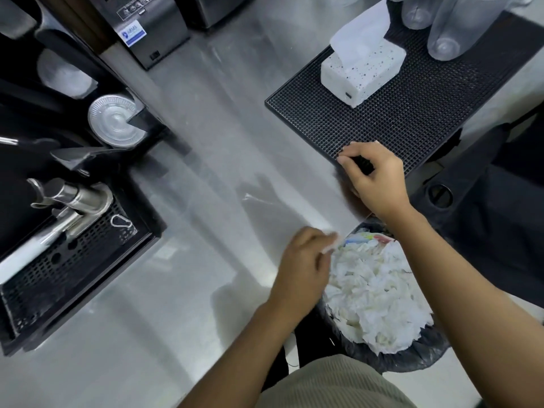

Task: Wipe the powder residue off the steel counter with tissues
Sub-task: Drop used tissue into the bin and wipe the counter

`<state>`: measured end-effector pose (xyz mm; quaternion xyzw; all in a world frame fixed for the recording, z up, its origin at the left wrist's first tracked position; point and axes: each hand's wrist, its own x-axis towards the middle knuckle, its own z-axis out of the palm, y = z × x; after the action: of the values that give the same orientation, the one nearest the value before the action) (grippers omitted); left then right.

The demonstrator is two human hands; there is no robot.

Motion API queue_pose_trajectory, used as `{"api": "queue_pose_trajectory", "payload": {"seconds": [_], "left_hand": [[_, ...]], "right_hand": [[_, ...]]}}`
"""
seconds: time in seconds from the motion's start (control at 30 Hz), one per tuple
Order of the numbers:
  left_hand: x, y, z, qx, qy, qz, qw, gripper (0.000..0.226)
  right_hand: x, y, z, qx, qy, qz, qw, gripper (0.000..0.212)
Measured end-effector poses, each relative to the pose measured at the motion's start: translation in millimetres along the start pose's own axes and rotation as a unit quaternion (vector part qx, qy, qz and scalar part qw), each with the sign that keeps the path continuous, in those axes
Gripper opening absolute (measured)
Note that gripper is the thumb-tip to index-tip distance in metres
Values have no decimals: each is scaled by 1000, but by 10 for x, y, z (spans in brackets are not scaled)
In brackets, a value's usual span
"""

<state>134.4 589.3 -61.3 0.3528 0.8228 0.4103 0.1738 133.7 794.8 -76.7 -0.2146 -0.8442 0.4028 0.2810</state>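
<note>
My left hand [303, 262] hovers at the front edge of the steel counter [206, 160], holding a crumpled white tissue [332, 244] right beside the bin. My right hand [372, 175] is over the near corner of the black rubber bar mat [412, 113], its fingers curled and pinching the mat's edge. A white speckled tissue pack [363, 70] with one tissue sticking up lies on the mat at the back. Pale streaks of powder show on the counter's middle.
A bin [379, 293] lined with a black bag and heaped with used tissues stands below the counter edge. A black drip tray with a steel tap [73, 201] fills the left side. Clear plastic cups [459, 25] stand at the back right, and a lid holder [114, 120] at the left.
</note>
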Motion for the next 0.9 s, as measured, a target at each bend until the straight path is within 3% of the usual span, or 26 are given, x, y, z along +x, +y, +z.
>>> {"api": "queue_pose_trajectory", "payload": {"seconds": [0.07, 0.13, 0.23, 0.37, 0.47, 0.63, 0.77, 0.83, 0.9], "left_hand": [[-14, 41, -71, -50, -55, -12, 997, 31], [55, -53, -300, -70, 41, -55, 995, 32], [261, -456, -795, 26, 241, -135, 961, 24], [451, -803, -1044, 100, 291, -198, 931, 24], [543, -744, -860, 108, 276, -147, 944, 25], [420, -297, -243, 75, 181, -30, 980, 29], [246, -22, 127, 23, 41, 42, 998, 32], [255, 71, 134, -48, -56, 30, 997, 31], [322, 72, 28, -152, -35, -54, 986, 31]], "right_hand": [[-36, 34, -14, -19, 6, 15, 1000, 13], [-82, 78, -20, -31, 10, 14, 999, 13], [-131, 119, 18, -91, 30, -28, 995, 13], [-145, 120, 80, -121, 97, -49, 987, 15], [-153, 144, 64, -115, 95, -51, 988, 17], [-88, 180, -73, -62, 30, -15, 998, 20], [-47, 207, -122, -29, 3, 9, 1000, 21], [-46, 216, -122, -24, 1, 10, 1000, 21], [-44, 225, -120, -15, 0, 13, 1000, 20]]}}
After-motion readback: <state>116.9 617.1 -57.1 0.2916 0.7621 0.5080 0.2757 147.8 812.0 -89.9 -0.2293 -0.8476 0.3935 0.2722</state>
